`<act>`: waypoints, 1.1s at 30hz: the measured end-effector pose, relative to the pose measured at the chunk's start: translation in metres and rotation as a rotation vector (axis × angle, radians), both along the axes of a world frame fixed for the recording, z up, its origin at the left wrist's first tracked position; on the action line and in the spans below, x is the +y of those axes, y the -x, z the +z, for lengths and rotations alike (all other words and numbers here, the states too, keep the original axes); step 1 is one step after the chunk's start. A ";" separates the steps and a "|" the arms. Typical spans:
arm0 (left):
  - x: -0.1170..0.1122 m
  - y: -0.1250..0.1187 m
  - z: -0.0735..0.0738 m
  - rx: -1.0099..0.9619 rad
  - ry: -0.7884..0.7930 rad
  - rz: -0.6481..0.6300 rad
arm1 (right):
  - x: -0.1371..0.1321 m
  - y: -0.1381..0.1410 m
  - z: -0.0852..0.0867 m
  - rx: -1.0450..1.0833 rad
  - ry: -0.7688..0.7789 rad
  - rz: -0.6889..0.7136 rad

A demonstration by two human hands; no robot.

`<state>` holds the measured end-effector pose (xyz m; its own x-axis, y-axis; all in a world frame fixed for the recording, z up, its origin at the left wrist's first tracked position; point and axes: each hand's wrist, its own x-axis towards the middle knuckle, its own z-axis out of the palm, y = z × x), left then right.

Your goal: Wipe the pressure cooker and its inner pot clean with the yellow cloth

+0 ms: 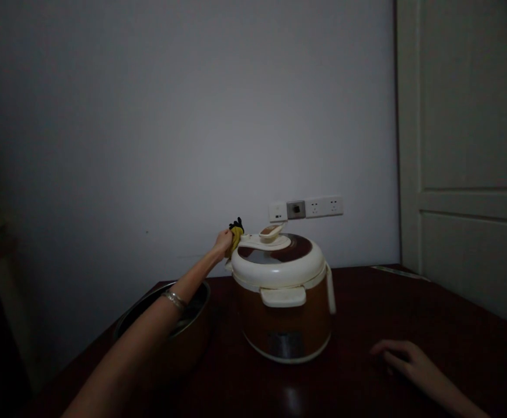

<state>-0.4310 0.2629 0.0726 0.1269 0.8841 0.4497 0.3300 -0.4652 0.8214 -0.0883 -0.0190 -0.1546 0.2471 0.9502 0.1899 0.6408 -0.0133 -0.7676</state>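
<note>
My left hand (pixel 224 242) reaches across to the far left side of a white-and-brown rice cooker (pixel 281 273). Its fingers are closed on a crumpled yellow-and-black cloth (pixel 236 235), pressed against the edge of the cooker's lid; the dim light hides the cloth's exact kind. The lid is down, with a brown-topped handle piece (pixel 272 231) raised on it. To the right of the cooker, my right hand (pixel 399 355) hovers at or just above the table with nothing in it, fingers loosely bent and apart.
A dark round pot (pixel 198 334) stands left of the cooker, partly behind my left forearm. The dark red table (pixel 358 313) meets a pale wall with sockets (pixel 324 206) behind the cooker. A pale door (pixel 475 116) is at the right.
</note>
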 end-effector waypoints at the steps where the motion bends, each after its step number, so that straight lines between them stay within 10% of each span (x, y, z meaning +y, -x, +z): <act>1: 0.003 -0.007 0.003 0.004 0.029 -0.037 | -0.001 0.001 0.001 -0.001 0.007 -0.002; 8: -0.006 -0.034 0.028 0.148 0.024 -0.329 | -0.005 0.011 0.011 0.009 -0.001 -0.020; 13: -0.023 -0.026 0.024 0.420 -0.321 -0.537 | -0.004 0.007 0.004 0.014 0.005 -0.010; 20: -0.052 -0.005 -0.003 0.640 -0.499 -0.342 | -0.001 0.001 -0.005 -0.003 0.016 -0.014; 33: -0.156 0.014 -0.009 0.758 -0.675 -0.439 | -0.003 0.006 0.002 -0.007 0.016 0.009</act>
